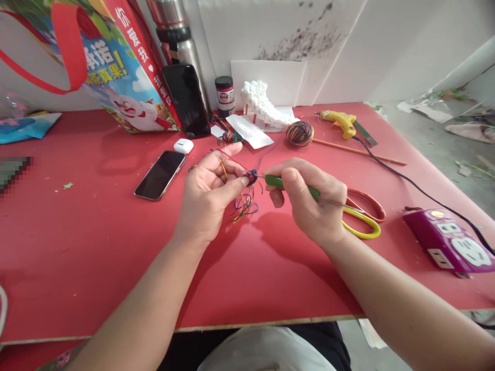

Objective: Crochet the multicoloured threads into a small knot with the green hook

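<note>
Head view: the left hand has its grip pinched closed at thumb and fingertips on a small dark crochet piece, while its index finger stands raised and slightly apart. A reddish strand runs from near that finger down to the piece, and an orange strand crosses the curled fingers. The right hand has its grip closed round the green handle of a crochet hook, thumb on top and fingers beneath. The hook's thin metal shaft points left and reaches the piece; whether its tip sits inside a loop is too small to tell. A second metal end extends back past the right hand's thumb.

The crochet piece lies between the two hands, right at the left fingertips and just ahead of the right grip, held above the red worktop. Loose multicoloured yarn ends dangle below it. A multicoloured yarn ball rests beyond the hands, toward the back. Red and yellow scissors handles lie just beside the right wrist, partly hidden by it. A phone lies flat to the left of the left hand.
</note>
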`<action>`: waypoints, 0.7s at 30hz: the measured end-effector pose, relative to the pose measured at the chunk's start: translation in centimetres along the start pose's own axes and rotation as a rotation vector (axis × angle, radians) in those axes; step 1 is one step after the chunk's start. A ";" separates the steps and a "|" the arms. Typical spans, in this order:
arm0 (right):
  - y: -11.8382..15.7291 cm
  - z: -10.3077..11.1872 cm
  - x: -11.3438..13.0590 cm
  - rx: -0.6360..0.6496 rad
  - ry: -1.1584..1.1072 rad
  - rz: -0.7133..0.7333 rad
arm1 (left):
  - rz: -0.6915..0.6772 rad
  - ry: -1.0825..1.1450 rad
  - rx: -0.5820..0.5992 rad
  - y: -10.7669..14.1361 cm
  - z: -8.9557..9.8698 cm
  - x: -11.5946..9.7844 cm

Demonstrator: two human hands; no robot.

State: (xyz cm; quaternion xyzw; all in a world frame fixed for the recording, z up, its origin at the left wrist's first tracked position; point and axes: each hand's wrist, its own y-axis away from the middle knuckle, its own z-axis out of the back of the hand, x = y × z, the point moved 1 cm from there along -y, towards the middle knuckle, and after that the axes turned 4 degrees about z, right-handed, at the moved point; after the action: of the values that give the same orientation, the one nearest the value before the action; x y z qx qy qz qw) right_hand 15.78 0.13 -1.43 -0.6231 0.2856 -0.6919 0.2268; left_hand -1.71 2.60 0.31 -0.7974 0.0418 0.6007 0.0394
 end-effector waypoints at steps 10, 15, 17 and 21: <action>0.4 -0.5 -0.4 -0.007 -0.036 0.027 | 0.062 0.138 -0.014 -0.2 -0.3 0.5; 0.6 -0.2 -1.0 0.126 0.227 0.412 | 0.230 0.270 0.015 0.0 -0.4 0.2; 0.6 -0.1 -1.1 0.167 0.325 0.508 | 0.254 0.289 0.019 0.2 -0.5 0.2; 0.7 -0.2 -1.2 0.183 0.439 0.582 | 0.213 0.252 0.008 0.4 -0.7 0.3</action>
State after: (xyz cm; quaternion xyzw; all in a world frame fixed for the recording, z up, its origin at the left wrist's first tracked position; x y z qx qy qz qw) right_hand 15.71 0.45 -2.82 -0.3298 0.4295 -0.7384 0.4019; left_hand -1.02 2.15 0.17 -0.8573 0.1333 0.4965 -0.0269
